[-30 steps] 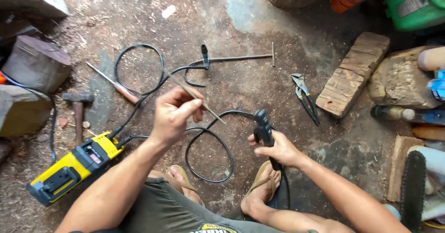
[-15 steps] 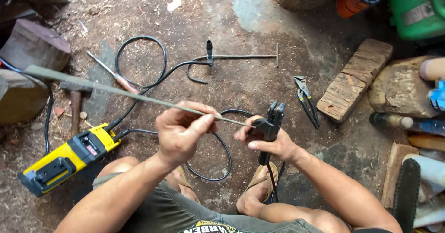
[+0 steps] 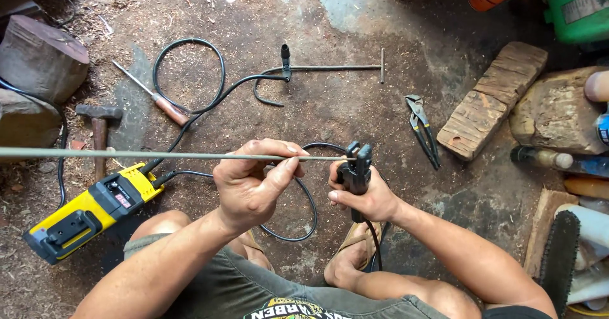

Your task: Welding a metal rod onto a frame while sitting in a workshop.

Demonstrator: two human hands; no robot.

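Note:
My left hand [image 3: 254, 182] pinches a long grey welding rod [image 3: 127, 154] that runs level across the view, its far end going off the left edge. The rod's right tip sits in the jaws of a black electrode holder [image 3: 356, 170], which my right hand [image 3: 365, 198] grips by the handle, upright. A black cable [image 3: 304, 211] loops from the holder over the dirt floor toward a yellow welding machine [image 3: 89, 211] at the lower left, beside my left knee.
A metal T-shaped piece with an earth clamp [image 3: 285, 59] on it lies ahead. Pliers [image 3: 422, 129], a wooden block [image 3: 491, 100], a hammer [image 3: 98, 125], a screwdriver [image 3: 155, 97], logs [image 3: 41, 56] and a chainsaw bar [image 3: 558, 255] lie around.
My left hand swung the rod from upright to level and its tip now sits in the holder's jaws. My right hand lifted the holder and turned it upright.

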